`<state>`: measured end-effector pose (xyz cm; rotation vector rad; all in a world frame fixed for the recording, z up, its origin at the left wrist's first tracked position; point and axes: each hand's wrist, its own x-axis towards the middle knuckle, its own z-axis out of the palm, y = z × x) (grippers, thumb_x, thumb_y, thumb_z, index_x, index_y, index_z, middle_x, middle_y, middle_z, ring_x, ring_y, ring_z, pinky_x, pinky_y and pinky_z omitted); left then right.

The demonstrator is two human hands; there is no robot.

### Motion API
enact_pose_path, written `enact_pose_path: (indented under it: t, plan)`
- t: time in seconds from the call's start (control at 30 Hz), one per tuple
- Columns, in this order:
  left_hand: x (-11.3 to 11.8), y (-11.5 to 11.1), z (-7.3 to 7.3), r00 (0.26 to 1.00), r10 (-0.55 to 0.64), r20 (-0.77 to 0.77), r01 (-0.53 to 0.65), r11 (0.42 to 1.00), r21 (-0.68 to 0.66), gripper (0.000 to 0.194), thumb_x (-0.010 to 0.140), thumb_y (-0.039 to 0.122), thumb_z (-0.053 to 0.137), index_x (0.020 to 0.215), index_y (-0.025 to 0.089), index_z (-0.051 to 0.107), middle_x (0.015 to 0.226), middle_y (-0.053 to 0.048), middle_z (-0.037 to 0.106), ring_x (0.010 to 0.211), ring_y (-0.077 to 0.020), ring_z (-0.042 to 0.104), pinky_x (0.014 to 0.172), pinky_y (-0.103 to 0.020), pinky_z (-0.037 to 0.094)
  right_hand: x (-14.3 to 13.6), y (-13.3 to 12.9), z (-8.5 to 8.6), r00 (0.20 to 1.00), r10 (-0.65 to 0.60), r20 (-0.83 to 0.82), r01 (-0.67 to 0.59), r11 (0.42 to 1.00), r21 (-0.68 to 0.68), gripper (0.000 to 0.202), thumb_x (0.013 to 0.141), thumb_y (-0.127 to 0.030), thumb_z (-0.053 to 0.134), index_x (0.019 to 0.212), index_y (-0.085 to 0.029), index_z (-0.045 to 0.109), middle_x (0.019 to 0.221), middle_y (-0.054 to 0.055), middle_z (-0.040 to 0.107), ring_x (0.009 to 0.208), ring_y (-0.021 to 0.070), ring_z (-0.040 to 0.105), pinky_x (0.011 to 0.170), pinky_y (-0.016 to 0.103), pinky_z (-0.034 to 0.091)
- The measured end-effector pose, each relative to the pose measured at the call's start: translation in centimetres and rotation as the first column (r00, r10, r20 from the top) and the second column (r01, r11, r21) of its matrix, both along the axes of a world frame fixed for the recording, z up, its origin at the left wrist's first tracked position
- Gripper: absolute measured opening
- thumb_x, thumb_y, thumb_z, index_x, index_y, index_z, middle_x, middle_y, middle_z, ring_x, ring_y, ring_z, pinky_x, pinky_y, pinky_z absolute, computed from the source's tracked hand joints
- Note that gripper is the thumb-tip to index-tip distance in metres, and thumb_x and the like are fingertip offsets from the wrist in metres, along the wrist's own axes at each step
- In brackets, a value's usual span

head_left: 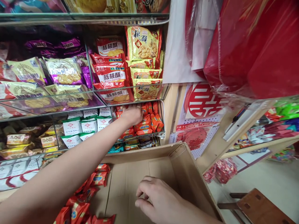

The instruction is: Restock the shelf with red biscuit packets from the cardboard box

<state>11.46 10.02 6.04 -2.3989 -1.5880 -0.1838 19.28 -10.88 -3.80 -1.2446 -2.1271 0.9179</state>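
My left hand (133, 115) reaches into a low shelf compartment, among small red-orange wrapped snack packets (143, 124). Its fingertips are hidden by the hand and the packets, so I cannot see whether one is gripped. Over the cardboard box (130, 171), my right hand (155, 196) hovers with loosely curled fingers, a gap between thumb and forefinger, and nothing visible in it. More of the same red packets (79, 210) lie in a loose pile at the box's left side, partly covered by my left forearm.
Above the compartment stand red walnut shortbread packs (111, 74) and yellow packs (144, 43) behind a clear shelf lip. White-and-green packets (72, 127) fill the neighbouring compartment. Red plastic-wrapped goods (252, 46) hang at upper right. A wooden stool (263, 207) stands on the floor right of the box.
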Motion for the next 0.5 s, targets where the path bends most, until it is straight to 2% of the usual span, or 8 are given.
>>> enact_pose_path:
  t: [0.17, 0.3, 0.4, 0.5]
  plan:
    - [0.9, 0.4, 0.5, 0.998, 0.059, -0.005, -0.059, 0.998, -0.034, 0.048, 0.087, 0.040, 0.028, 0.111, 0.007, 0.052, 0.110, -0.024, 0.059, 0.103, -0.0389, 0.053, 0.088, -0.063, 0.029, 0.1, 0.1, 0.1, 0.999, 0.021, 0.039, -0.022, 1.000, 0.005, 0.010, 0.075, -0.022, 0.054, 0.080, -0.018, 0.061, 0.081, 0.003, 0.062, 0.076, 0.0126, 0.056, 0.069, 0.019, 0.040]
    - [1.6, 0.2, 0.3, 0.999, 0.047, 0.009, -0.048, 0.999, 0.013, 0.058, 0.085, 0.052, 0.026, 0.113, 0.008, 0.051, 0.107, -0.021, 0.061, 0.101, -0.0370, 0.055, 0.089, -0.057, 0.032, 0.2, 0.1, 0.0, 0.995, 0.043, 0.087, -0.043, 0.999, -0.002, 0.011, 0.075, -0.024, 0.055, 0.081, -0.018, 0.063, 0.083, 0.003, 0.063, 0.077, 0.0130, 0.056, 0.069, 0.019, 0.040]
    - [1.6, 0.5, -0.1, 0.999, 0.047, 0.026, -0.048, 0.998, 0.033, 0.052, 0.087, 0.046, 0.025, 0.115, 0.009, 0.049, 0.108, -0.019, 0.061, 0.101, -0.0348, 0.055, 0.090, -0.055, 0.033, 0.2, 0.1, -0.1, 0.988, 0.078, 0.130, -0.078, 0.997, -0.011, 0.013, 0.075, -0.025, 0.057, 0.084, -0.018, 0.064, 0.084, 0.004, 0.064, 0.078, 0.0132, 0.057, 0.070, 0.019, 0.040]
    - [1.2, 1.0, -0.3, 0.996, 0.084, 0.043, -0.084, 0.996, 0.011, 0.048, 0.089, 0.040, 0.025, 0.112, 0.008, 0.051, 0.106, -0.021, 0.062, 0.102, -0.0365, 0.054, 0.090, -0.060, 0.029, 0.2, 0.2, -0.1, 0.979, 0.103, 0.175, -0.105, 0.994, 0.003, 0.015, 0.075, -0.026, 0.058, 0.084, -0.018, 0.066, 0.084, 0.004, 0.065, 0.079, 0.0142, 0.058, 0.070, 0.019, 0.041]
